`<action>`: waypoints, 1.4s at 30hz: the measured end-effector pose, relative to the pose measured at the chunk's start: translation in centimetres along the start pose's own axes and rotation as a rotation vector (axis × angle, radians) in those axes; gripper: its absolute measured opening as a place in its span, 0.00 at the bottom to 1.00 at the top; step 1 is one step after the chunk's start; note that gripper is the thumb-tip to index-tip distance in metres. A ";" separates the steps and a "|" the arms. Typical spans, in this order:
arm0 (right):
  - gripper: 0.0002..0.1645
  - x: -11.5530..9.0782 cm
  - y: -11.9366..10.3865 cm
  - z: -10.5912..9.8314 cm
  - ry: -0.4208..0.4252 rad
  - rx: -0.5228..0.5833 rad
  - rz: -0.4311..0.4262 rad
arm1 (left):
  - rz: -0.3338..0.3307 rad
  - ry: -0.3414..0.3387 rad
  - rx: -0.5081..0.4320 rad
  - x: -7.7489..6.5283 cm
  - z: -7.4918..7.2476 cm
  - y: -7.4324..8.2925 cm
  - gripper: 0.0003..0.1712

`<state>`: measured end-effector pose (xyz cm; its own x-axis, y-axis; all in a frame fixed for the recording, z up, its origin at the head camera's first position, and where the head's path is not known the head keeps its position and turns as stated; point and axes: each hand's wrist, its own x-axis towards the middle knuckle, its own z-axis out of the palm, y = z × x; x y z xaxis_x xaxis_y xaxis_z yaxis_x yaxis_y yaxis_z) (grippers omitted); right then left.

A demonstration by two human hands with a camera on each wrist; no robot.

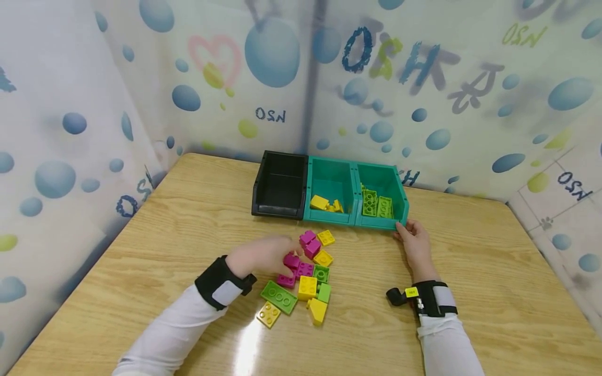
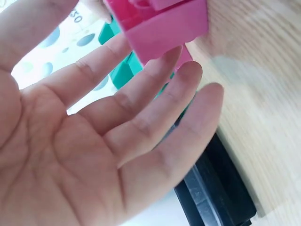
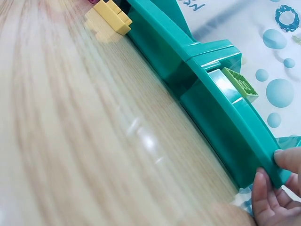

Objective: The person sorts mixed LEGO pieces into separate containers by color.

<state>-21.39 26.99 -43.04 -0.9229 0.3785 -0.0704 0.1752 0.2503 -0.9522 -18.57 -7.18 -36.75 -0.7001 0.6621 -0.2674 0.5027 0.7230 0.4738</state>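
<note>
My left hand (image 1: 267, 254) reaches into the brick pile, thumb and forefinger at either side of a magenta brick (image 1: 291, 260). In the left wrist view this magenta brick (image 2: 167, 30) is close to the fingertips, and the other fingers are spread below it. More magenta bricks (image 1: 310, 245) lie right by the hand. With thumb and fingers, my right hand (image 1: 416, 245) grips the front right corner of the teal bin (image 1: 378, 223). Its thumb lies on the rim in the right wrist view, the fingers curled underneath. Green bricks (image 1: 384, 207) stand inside that bin.
A middle teal bin (image 1: 331, 175) holds several yellow bricks (image 1: 320, 202). Left of it stands a black bin (image 1: 282, 183). Nearer on the wooden table (image 1: 367, 334) lie loose yellow bricks (image 1: 308, 288) and green bricks (image 1: 279, 297). A patterned curtain (image 1: 273, 52) hangs behind.
</note>
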 end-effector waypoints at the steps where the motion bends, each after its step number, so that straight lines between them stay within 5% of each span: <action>1: 0.24 0.0 0.0 0.0 0.000 -0.001 -0.002 | -0.013 -0.006 0.010 0.0 0.1 0.1 0.20; 9: 0.24 0.1 0.1 0.1 0.008 -0.006 -0.023 | -0.035 -0.016 0.041 0.2 0.5 0.3 0.20; 25: 0.23 -0.1 0.1 -0.1 0.006 0.009 -0.017 | 0.015 0.023 -0.042 0.3 0.4 -0.1 0.08; 42: 0.23 -0.2 -0.1 -0.1 0.003 0.006 -0.019 | 0.042 0.170 -0.103 0.2 -0.8 -1.5 0.10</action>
<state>-21.21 26.94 -42.87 -0.9250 0.3766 -0.0509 0.1552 0.2523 -0.9551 -19.86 -8.30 -36.87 -0.7595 0.6422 -0.1041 0.4849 0.6654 0.5675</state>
